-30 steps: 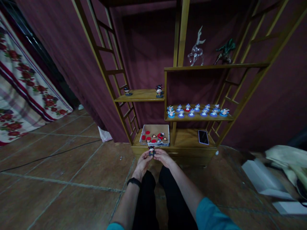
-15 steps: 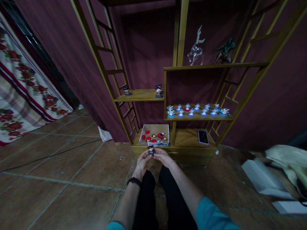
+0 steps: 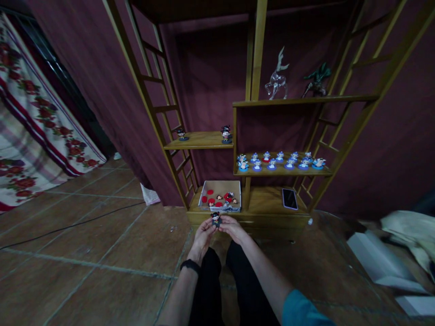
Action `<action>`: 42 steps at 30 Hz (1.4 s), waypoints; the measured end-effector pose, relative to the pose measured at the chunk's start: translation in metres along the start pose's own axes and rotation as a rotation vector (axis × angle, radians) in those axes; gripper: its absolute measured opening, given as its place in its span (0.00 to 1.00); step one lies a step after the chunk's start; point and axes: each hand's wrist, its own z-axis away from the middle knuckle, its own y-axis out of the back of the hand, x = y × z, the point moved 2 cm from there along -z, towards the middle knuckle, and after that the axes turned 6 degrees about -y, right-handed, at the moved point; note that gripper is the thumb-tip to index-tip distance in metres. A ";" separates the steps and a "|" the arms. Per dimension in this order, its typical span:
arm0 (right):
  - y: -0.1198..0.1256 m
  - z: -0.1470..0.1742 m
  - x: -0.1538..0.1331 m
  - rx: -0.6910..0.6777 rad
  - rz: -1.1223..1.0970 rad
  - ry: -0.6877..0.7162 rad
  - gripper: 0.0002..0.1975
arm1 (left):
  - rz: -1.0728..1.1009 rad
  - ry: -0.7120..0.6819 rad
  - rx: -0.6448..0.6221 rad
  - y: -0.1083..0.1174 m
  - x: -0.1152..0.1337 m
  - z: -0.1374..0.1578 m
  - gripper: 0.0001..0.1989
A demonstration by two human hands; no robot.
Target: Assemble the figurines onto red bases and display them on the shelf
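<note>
Between my two hands is a small black-haired figurine (image 3: 215,219) on a dark round base, upright, its head toward the shelf. My left hand (image 3: 204,233) grips the base from the left, and my right hand (image 3: 233,227) grips it from the right. Just beyond them stands an open cardboard box (image 3: 204,194) holding red discs and several small figurine parts. On the left shelf board (image 3: 200,140) stand similar figurines: one (image 3: 181,134) at the left end and a pair (image 3: 226,134) close together at the right end.
Several blue and white figurines (image 3: 272,164) stand in two rows on the right shelf. A phone (image 3: 289,198) lies on the bottom board. Above are a clear deer statuette (image 3: 277,79) and a dark green statuette (image 3: 317,80). A white box (image 3: 374,256) sits on the floor at right.
The whole view has shifted, so the shelf appears slightly lower. Both hands still hold the figurine in front of the cardboard box, with little visible change in grip.
</note>
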 end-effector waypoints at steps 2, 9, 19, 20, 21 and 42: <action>-0.001 0.001 -0.001 -0.004 0.008 0.005 0.24 | 0.014 0.015 0.002 0.001 0.000 0.001 0.22; -0.003 0.001 -0.002 -0.031 0.035 0.014 0.22 | 0.042 0.048 0.055 0.006 0.002 0.002 0.17; -0.006 0.004 -0.003 -0.034 0.072 0.053 0.21 | 0.030 0.074 0.084 0.008 0.004 0.000 0.14; -0.006 0.004 -0.002 -0.043 0.084 0.059 0.21 | 0.028 0.077 0.085 0.008 0.004 -0.001 0.14; -0.006 0.004 -0.002 -0.050 0.102 0.066 0.21 | 0.027 0.078 0.088 0.008 0.004 -0.001 0.15; -0.012 -0.010 0.018 -0.099 0.398 0.274 0.21 | 0.004 0.124 0.075 0.009 0.013 -0.001 0.17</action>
